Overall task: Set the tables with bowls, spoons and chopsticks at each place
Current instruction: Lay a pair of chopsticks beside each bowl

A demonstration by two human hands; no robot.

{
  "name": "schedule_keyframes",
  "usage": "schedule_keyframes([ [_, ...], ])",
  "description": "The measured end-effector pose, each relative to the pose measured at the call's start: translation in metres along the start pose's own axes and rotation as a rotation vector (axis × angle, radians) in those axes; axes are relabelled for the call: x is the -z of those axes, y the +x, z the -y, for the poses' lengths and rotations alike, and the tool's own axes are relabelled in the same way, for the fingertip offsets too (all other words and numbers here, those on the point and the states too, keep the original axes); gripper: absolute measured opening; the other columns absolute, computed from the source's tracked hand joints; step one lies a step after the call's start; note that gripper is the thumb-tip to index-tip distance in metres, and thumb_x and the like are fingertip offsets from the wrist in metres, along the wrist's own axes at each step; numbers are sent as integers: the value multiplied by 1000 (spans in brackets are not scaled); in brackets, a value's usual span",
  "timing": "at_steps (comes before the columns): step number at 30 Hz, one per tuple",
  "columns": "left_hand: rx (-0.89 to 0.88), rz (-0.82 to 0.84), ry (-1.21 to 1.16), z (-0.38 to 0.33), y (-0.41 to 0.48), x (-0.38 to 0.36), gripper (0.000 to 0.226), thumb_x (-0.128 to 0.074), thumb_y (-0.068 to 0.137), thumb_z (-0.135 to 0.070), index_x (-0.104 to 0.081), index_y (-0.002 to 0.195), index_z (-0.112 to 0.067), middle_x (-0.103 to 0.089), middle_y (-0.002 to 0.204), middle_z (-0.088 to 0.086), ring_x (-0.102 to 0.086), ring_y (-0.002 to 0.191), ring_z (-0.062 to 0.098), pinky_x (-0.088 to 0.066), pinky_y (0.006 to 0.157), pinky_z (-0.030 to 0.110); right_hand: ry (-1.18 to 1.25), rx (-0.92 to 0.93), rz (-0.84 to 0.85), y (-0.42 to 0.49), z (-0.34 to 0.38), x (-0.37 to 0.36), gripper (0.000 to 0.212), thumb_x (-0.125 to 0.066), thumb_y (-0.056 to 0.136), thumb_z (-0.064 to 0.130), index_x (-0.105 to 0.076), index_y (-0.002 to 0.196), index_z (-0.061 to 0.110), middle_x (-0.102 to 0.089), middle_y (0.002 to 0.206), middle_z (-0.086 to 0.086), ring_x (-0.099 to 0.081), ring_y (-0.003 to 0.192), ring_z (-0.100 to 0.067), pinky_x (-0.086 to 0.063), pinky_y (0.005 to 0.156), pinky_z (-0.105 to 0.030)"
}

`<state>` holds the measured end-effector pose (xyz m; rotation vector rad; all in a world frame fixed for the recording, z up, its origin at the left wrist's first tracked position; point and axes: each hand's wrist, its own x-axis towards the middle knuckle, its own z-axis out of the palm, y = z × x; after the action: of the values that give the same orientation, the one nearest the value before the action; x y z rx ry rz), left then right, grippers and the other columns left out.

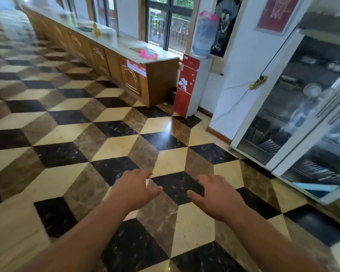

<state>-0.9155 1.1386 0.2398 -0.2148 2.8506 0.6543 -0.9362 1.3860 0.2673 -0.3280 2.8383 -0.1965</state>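
My left hand (134, 186) and my right hand (214, 195) hang palm-down over the tiled floor, side by side, fingers relaxed and holding nothing. A white glass-door cabinet (263, 118) stands to the right. Behind its glass I see trays of dark chopsticks (267, 146) on a lower shelf and pale bowls (312, 90) higher up, blurred by reflections. No table shows in this view.
A long wooden counter (126, 75) runs along the windows at the back left. A red water dispenser (186, 89) with a blue bottle stands at its end. A yellow power strip (258, 82) hangs on the white wall. Patterned floor tiles (77, 134) stretch ahead.
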Motion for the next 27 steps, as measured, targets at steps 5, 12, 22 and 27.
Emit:
schedule_keyframes([
  [5,64,-44,6,37,50,42,72,-60,91,-75,-52,151,-37,-55,156,-7,-51,143,21,-48,114,44,3,100,-25,94,49,27,61,-46,98,72,-48,147,36,-55,150,5,-51,134,-19,-50,108,-42],
  [12,336,-82,-22,123,122,83,81,-52,85,-80,-49,154,-37,-54,158,-6,-53,140,21,-47,117,47,0,404,5,237,147,33,63,-48,98,73,-50,148,35,-54,154,8,-51,141,-18,-45,114,-41],
  [22,811,-223,-160,224,194,158,71,-64,93,-70,-46,155,-42,-52,159,-8,-50,145,19,-51,115,46,-81,814,189,447,297,32,58,-45,101,68,-53,147,33,-58,146,10,-53,131,-16,-48,107,-36],
  [27,1015,-299,-249,272,199,175,74,-66,91,-71,-47,156,-40,-50,161,-9,-44,150,18,-51,115,44,-122,989,264,495,395,22,58,-53,99,65,-55,147,32,-60,144,7,-55,131,-16,-50,103,-35],
])
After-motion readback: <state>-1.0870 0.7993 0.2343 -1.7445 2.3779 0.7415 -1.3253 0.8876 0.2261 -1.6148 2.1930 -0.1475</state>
